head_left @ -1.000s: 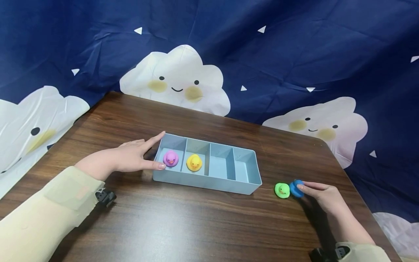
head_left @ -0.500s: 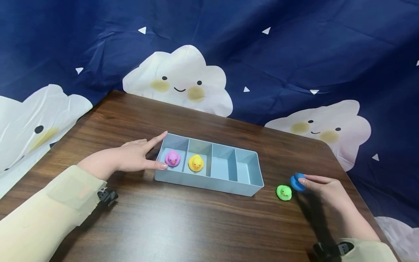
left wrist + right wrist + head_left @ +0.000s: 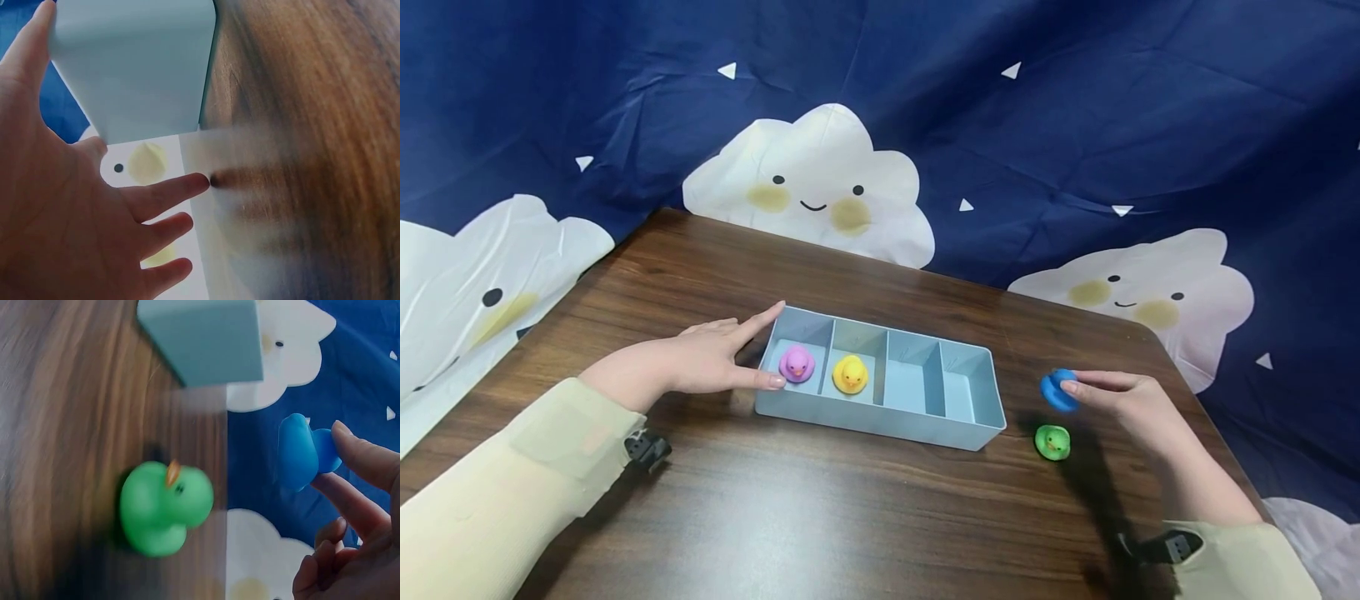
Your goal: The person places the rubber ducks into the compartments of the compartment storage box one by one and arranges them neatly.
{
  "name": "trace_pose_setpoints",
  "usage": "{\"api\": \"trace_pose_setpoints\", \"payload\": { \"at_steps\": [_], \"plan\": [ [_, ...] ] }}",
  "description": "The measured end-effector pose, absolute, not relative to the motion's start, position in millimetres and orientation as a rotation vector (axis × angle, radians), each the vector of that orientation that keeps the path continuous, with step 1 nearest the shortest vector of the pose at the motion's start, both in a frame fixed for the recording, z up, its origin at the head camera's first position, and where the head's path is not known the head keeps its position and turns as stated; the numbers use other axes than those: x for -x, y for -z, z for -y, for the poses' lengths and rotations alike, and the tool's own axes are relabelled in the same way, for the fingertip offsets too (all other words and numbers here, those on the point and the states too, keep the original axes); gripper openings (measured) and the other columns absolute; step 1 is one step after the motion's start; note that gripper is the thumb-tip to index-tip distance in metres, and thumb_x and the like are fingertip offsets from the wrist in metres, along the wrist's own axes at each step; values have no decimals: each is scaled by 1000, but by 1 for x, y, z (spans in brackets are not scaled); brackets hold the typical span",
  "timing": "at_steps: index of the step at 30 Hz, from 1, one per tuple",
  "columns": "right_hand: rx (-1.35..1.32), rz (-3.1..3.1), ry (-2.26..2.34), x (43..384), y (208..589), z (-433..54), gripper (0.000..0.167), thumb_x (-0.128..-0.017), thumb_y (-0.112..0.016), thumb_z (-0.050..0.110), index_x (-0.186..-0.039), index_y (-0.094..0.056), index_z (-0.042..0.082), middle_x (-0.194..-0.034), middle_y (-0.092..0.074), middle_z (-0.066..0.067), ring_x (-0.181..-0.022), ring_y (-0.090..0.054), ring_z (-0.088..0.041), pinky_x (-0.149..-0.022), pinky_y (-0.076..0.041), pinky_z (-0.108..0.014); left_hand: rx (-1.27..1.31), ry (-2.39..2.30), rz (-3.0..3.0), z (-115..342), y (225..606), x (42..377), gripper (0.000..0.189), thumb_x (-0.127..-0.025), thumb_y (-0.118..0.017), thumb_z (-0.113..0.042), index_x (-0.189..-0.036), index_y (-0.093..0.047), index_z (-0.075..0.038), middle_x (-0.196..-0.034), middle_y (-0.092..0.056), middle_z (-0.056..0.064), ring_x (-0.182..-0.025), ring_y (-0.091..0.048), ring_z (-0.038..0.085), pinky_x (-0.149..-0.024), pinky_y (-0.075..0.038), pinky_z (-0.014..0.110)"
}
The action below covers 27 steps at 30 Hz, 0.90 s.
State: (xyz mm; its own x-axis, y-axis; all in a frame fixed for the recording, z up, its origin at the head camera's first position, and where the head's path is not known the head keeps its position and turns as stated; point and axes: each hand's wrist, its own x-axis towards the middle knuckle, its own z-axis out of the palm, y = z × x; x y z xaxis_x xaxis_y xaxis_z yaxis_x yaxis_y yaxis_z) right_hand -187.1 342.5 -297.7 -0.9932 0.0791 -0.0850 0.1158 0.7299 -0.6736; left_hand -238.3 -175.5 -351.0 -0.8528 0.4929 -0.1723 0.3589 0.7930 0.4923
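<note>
In the head view my right hand (image 3: pixel 1138 406) pinches a blue rubber duck (image 3: pixel 1058 391) between thumb and fingers, above the table. The right wrist view shows the same blue duck (image 3: pixel 299 452) gripped by its head. A green rubber duck (image 3: pixel 1052 442) sits on the table below and nearer me. My left hand (image 3: pixel 703 357) spreads at the left end of a pale blue divided box (image 3: pixel 880 421); its thumb and index finger touch that end, the other fingers stretched out. A purple duck (image 3: pixel 797 363) sits in the leftmost compartment and a yellow duck (image 3: pixel 850 375) in the one beside it.
The brown wooden table (image 3: pixel 820 517) carries the box near its middle. Behind it hangs a dark blue cloth (image 3: pixel 1075 100) with clouds and small white triangles. The box's two right compartments hold no ducks.
My right hand has lifted the blue duck from beside the green one and carried it up and left, away from it. The left hand has stayed at the box's end.
</note>
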Motion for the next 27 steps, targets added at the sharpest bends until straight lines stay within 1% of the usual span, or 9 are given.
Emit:
{"api": "trace_pose_setpoints", "payload": {
  "at_steps": [3, 6, 9, 12, 17, 20, 24, 27],
  "plan": [
    [-108, -2889, 1107, 191, 293, -332, 57, -93, -70, 40, -131, -63, -2, -122, -65, -9, -103, -53, -2, -82, -46, -26, -659, -648, -2695, 175, 350, 238, 106, -84, -54, -76, -160, 1, -27, -156, -29, 22, -142, -19, 50, -110, -13, 67],
    [-57, -2897, 1093, 195, 288, -320, 57, -93, -70, 41, -130, -63, -2, -127, -62, -16, -106, -53, -10, -83, -47, -28, -659, -649, -2695, 175, 349, 238, 106, -84, -54, -76, -160, 1, -27, -156, -29, 22, -142, -19, 50, -110, -13, 67],
    [-12, -2892, 1085, 199, 283, -308, 58, -92, -70, 42, -129, -63, -2, -129, -61, -20, -109, -54, -16, -85, -49, -31, -660, -648, -2696, 175, 349, 238, 106, -84, -54, -76, -160, 1, -27, -156, -29, 22, -142, -20, 50, -110, -13, 67],
    [33, -2883, 1083, 203, 279, -296, 58, -91, -71, 43, -128, -65, -1, -127, -62, -19, -110, -55, -20, -87, -48, -35, -660, -642, -2699, 175, 349, 237, 106, -84, -54, -77, -160, 0, -26, -155, -30, 23, -142, -20, 50, -110, -14, 67],
    [114, -2870, 1109, 212, 277, -275, 54, -89, -74, 41, -124, -68, 0, -123, -64, -17, -108, -59, -23, -86, -51, -35, -655, -637, -2700, 175, 351, 238, 107, -83, -53, -78, -160, 0, -27, -154, -32, 25, -142, -20, 50, -110, -15, 67],
    [144, -2841, 1137, 215, 277, -262, 52, -89, -75, 40, -123, -69, 1, -121, -64, -15, -107, -58, -23, -86, -52, -36, -660, -633, -2705, 176, 352, 239, 107, -83, -53, -78, -160, 0, -27, -154, -32, 25, -142, -21, 50, -110, -15, 67],
    [174, -2801, 1157, 219, 278, -246, 50, -87, -77, 39, -122, -70, 2, -118, -63, -14, -106, -56, -24, -88, -50, -38, -659, -636, -2707, 176, 353, 239, 107, -82, -52, -79, -160, 0, -28, -154, -31, 25, -142, -21, 50, -110, -15, 67],
    [196, -2782, 1171, 222, 279, -236, 48, -87, -78, 37, -120, -72, 3, -115, -63, -14, -104, -55, -25, -87, -49, -38, -659, -639, -2708, 176, 354, 239, 107, -82, -53, -79, -160, 1, -28, -155, -31, 24, -142, -21, 50, -110, -15, 66]
  ]
}}
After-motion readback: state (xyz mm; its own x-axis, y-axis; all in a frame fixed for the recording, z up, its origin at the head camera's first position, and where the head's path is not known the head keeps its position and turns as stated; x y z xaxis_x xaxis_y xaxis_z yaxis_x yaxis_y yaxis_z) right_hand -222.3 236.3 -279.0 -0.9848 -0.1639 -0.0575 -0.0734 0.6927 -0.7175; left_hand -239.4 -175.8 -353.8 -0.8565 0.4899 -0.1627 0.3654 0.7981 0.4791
